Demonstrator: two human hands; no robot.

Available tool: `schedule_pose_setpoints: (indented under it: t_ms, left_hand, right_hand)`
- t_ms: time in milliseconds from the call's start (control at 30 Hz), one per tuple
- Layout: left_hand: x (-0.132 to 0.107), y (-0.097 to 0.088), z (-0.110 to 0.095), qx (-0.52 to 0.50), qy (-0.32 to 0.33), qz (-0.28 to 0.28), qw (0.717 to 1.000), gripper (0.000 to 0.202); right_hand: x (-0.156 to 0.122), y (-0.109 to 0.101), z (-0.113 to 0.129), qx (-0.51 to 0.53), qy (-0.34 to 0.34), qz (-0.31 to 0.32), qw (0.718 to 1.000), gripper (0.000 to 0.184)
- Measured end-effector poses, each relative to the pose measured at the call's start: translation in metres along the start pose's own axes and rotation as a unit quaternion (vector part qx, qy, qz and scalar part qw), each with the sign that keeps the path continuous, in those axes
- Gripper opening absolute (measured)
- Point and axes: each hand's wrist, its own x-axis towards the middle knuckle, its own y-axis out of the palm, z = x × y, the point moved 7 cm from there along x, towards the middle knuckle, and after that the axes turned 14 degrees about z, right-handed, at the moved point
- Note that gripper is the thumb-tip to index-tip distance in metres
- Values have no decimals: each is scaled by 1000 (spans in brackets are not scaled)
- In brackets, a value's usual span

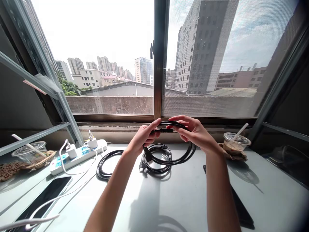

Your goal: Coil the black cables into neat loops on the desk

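two bare hands hold a coiled black cable (169, 163) just off a grey table (183, 196), to the right of a white power strip (77, 154). the left hand (143, 137) and right hand (193, 132) are both curled closed around the coil's top span, which runs level from left to right between them. the loops hang below as an oval, wider than tall, with the low edge at the table. the plug ends (144, 163) point down under the left hand. a loose black loop (106, 165) lies flat between the strip and the held coil.
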Motion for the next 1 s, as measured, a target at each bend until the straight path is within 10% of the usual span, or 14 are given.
schedule_pose_setpoints:
  t_ms: [367,633,1000]
  left_hand:
    - [-5,14,-6,30,5,51,998,55]
    - [-5,21,-4,-64,3,93,994,48]
    - [-2,31,-2,-143,2,149,978,44]
  right_hand:
    - [-5,8,11,-43,0,50,998,41]
    - [-4,-1,25,-118,-129,-50,983,17]
    - [-1,-9,21,-197,-119,-112,967,13]
